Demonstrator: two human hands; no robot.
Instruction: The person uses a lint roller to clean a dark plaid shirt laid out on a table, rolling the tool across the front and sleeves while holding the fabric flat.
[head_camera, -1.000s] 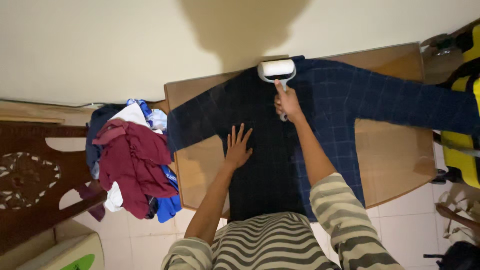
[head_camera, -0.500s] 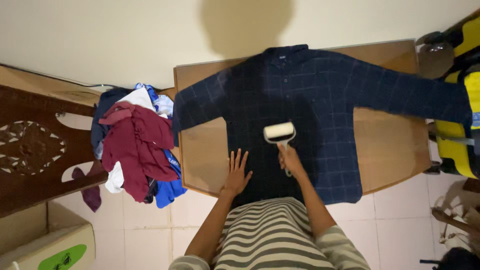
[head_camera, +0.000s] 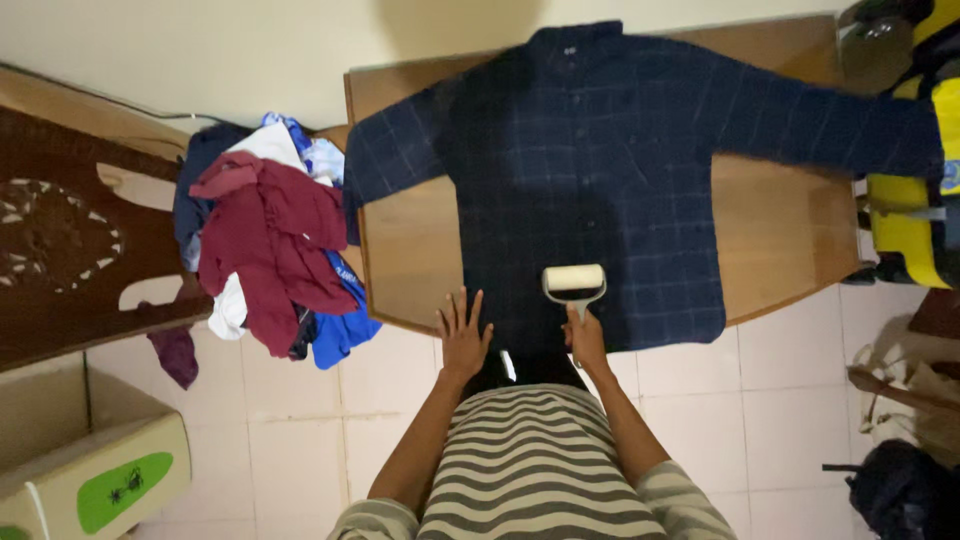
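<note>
Two hands are at the near edge of the worktop (head_camera: 790, 260) in my head view. My right hand (head_camera: 586, 338) has its grip clamped around the handle of a lint roller (head_camera: 574, 281), whose white drum lies crosswise on the lower front of the dark checked shirt (head_camera: 600, 170), with the handle pointing back toward me. My left hand (head_camera: 464, 335) lies flat and spread, fingers apart and gripping nothing, on the hem just left of the roller. The shirt stretches away from both hands, collar at the far edge and sleeves out to either side. A heap of clothes (head_camera: 270, 250) sits on a chair (head_camera: 60, 250) to my left.
</note>
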